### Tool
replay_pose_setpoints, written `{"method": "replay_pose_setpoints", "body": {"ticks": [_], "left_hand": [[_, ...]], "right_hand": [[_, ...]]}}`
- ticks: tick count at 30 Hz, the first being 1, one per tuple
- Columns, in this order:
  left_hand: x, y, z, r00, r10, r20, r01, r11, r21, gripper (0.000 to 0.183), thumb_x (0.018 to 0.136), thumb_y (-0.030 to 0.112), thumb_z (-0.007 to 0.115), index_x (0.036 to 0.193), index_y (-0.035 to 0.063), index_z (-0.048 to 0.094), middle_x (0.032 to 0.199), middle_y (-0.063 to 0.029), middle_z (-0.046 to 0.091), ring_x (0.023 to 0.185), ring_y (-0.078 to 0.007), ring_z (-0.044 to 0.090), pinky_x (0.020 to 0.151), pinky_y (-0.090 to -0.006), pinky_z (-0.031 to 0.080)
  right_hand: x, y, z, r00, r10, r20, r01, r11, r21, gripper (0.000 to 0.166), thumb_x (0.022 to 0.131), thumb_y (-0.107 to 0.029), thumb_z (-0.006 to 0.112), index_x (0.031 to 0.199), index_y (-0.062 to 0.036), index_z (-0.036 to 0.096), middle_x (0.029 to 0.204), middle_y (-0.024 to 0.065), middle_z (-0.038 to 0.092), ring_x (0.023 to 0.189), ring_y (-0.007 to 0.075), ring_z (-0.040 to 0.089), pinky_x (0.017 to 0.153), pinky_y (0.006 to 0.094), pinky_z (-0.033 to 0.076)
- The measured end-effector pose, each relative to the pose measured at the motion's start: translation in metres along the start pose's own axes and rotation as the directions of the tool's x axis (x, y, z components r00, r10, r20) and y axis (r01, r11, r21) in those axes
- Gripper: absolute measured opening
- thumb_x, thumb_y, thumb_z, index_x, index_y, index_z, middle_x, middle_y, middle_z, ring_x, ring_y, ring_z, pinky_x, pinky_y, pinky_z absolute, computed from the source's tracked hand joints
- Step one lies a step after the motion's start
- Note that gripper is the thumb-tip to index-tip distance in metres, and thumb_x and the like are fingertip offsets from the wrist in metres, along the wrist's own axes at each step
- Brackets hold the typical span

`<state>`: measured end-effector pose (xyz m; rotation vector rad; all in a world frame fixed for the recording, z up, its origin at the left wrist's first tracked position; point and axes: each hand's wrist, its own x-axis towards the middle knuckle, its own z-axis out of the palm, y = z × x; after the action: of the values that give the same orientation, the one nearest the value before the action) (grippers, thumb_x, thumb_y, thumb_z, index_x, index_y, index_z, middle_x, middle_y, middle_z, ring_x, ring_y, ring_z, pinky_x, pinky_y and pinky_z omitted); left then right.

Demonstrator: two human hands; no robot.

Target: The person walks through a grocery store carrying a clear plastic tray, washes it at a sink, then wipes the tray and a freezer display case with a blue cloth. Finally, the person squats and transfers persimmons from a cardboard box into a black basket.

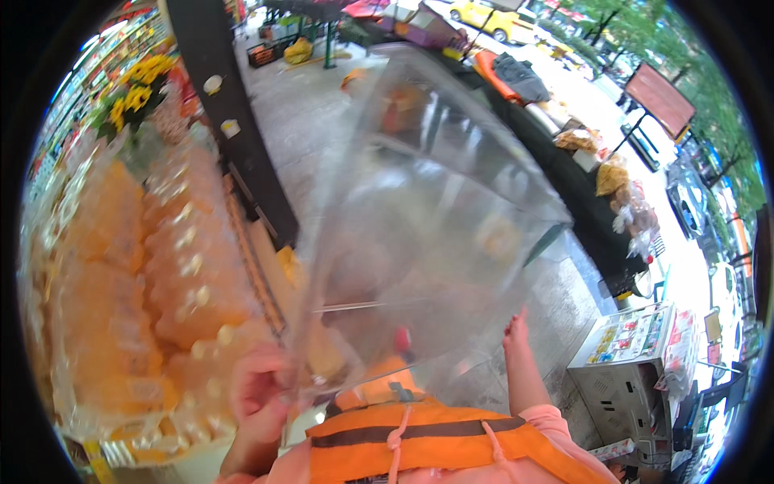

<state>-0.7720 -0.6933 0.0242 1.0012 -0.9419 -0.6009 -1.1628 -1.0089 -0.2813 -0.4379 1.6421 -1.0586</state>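
Observation:
A large clear plastic box or bin (417, 224), blurred by motion, is tilted in front of my body. My left hand (260, 384) has its fingers curled at the lower left edge of the box. My right hand (517, 330) is to the right of the box, low over the paved floor, apart from it as far as I can tell; its finger shape is too blurred to read. Something small and red (402, 339) shows through the plastic near the bottom. An orange apron (417, 435) covers my front.
Bagged orange goods (109, 290) are piled at the left, with sunflowers (142, 91) behind them. A dark post (236, 121) stands beside the pile. A black-draped table (556, 175) bearing bagged goods runs along the right. A white box-like stand (623, 387) is at lower right.

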Motion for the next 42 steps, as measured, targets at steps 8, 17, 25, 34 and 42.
{"method": "replay_pose_setpoints", "body": {"ticks": [8,17,25,34,42], "left_hand": [[0.084,-0.063,-0.002,0.898,0.047,-0.437,0.006,0.993,0.120,0.033,0.073,0.018,0.057,0.100,0.0013,0.048,0.089,-0.0015,0.047,0.083,-0.0094,0.045,0.076,-0.0217,0.036],[0.228,-0.137,-0.034,0.851,-0.159,-0.500,0.332,0.901,0.278,0.030,0.071,-0.003,0.045,0.100,0.0012,0.050,0.085,0.0021,0.048,0.076,-0.0062,0.045,0.070,-0.0180,0.037],[0.336,-0.321,-0.133,0.631,-0.504,-0.589,0.729,0.645,0.229,0.008,0.068,0.002,0.052,0.074,0.0028,0.057,0.060,0.0037,0.046,0.054,-0.0071,0.043,0.049,-0.0201,0.035],[0.418,-0.465,-0.192,0.320,-0.771,-0.550,0.837,0.502,-0.217,0.012,0.063,0.006,0.058,0.055,0.0115,0.050,0.054,0.0000,0.047,0.045,-0.0152,0.046,0.039,-0.0263,0.033],[0.562,-0.556,-0.270,0.391,-0.877,-0.281,0.827,0.469,-0.312,0.013,0.068,0.006,0.054,0.057,0.0115,0.048,0.053,0.0003,0.044,0.044,-0.0139,0.042,0.039,-0.0261,0.032]], "right_hand": [[0.081,-0.100,0.183,0.916,-0.161,0.368,0.291,0.897,-0.333,0.035,0.079,-0.039,0.062,0.088,-0.0051,0.061,0.077,0.0004,0.053,0.072,0.0112,0.044,0.067,0.0294,0.038],[0.172,-0.092,0.264,0.863,0.010,0.505,0.349,0.713,-0.609,0.018,0.073,-0.023,0.065,0.077,-0.0051,0.065,0.067,0.0033,0.057,0.063,0.0140,0.050,0.058,0.0300,0.041],[0.265,-0.170,0.374,0.757,0.099,0.646,0.653,-0.094,-0.751,0.036,0.065,-0.034,0.065,0.084,-0.0030,0.067,0.084,0.0172,0.064,0.078,0.0316,0.061,0.069,0.0397,0.048],[0.363,-0.241,0.475,0.667,0.570,0.479,0.576,0.014,-0.817,0.030,0.071,-0.036,0.065,0.064,-0.0062,0.060,0.056,0.0026,0.050,0.048,0.0151,0.041,0.045,0.0317,0.034],[0.414,-0.236,0.569,0.640,0.702,0.312,0.199,0.241,-0.950,0.021,0.072,-0.031,0.065,0.063,-0.0137,0.056,0.057,-0.0024,0.047,0.046,0.0104,0.034,0.042,0.0284,0.028]]}}
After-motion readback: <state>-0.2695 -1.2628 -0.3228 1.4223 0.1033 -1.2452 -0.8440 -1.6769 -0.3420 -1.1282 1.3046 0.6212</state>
